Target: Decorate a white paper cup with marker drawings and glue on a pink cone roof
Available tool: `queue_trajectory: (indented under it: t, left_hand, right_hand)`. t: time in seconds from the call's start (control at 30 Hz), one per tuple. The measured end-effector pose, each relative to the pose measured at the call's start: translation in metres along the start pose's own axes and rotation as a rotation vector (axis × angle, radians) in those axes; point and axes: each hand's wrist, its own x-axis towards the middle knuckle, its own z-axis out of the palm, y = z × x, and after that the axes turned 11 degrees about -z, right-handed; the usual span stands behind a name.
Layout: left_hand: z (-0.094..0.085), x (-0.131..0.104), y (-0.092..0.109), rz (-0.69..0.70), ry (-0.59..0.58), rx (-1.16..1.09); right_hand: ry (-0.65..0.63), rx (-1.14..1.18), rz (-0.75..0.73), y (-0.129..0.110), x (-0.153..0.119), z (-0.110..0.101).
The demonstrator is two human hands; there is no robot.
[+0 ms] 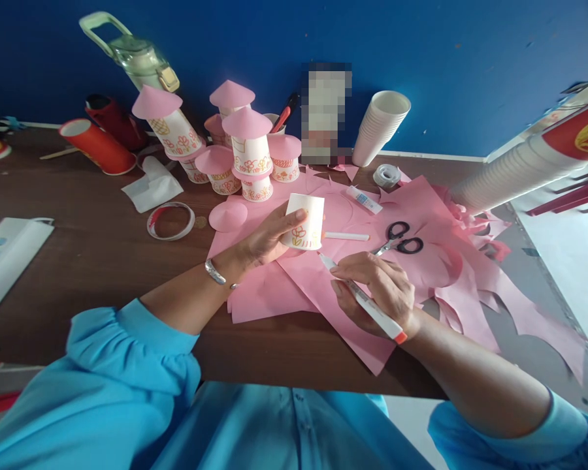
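A drawing step is judged to be in hand at a brown table (102, 271), the middle of which is largely covered by pink paper (274, 297). On the far side, left of centre, cup towers (251, 153) with pink cone roofs are grouped; flower bands are borne low on their walls, and a like band appears to be under way here. Near the middle, a paper cup (308, 215) is gripped above the pink paper by the left hand (269, 235), the thumb being laid across its near face. To the right, a pen (372, 310) is held in the closed fingers of the right hand (377, 287), its point directed at the cup's lower right edge — just beside the rim, apparently without contact.

For the next stroke, it is judged, the point must be brought to the wall beside the finished marks, while the cup is kept steady and turned a little so that bare surface is presented.

The cup is white, slightly tilted, and seemingly held mouth down. Its upper wall is left plain where visible. Along the lower edge, flowers (298, 235) are outlined in orange-red, with yellowish leaves beneath; a few short strokes are seen to their right.
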Motion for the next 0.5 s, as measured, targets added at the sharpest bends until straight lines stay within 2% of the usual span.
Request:
queue_trajectory:
  t: [0.1,0.3,0.5]
  left_hand:
    - [0.0001,-0.0002,0.0000,-0.028,-0.072,-0.016]
    - [-0.0006,0.0054,-0.0028,0.007,-0.066,-0.113]
    - [0.0010,0.0046,0.0019,-0.063,-0.113,-0.195]
  right_hand:
    - [0.001,-0.006,-0.014,0.0005,-0.0004,0.0007]
    - [0.021,-0.007,-0.021,0.0038,-0.0015,0.0007]
    - [0.019,-0.013,-0.013,0.0062,-0.0026,0.0013]
